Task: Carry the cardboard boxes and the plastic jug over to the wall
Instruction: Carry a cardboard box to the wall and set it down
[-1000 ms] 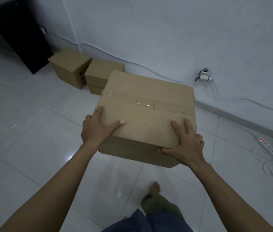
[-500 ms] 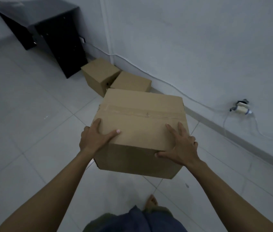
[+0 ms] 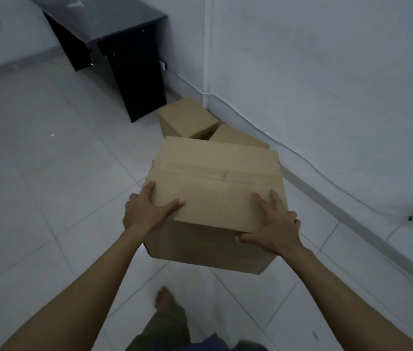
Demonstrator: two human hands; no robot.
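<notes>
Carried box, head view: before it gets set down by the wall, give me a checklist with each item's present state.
1. Both hands on the carried box: ok. Left hand and right hand grip its near corners.
2. Box clear of the floor: ok, it is held up.
3. Top flaps closed: ok, taped shut.
4. Free floor by the wall beside the two boxes already there: cannot tell, the carried box hides that patch.
5. Cable along the skirting out of the way: cannot tell.
6. Bare foot clear of the drop zone: ok, it is behind the box.
</notes>
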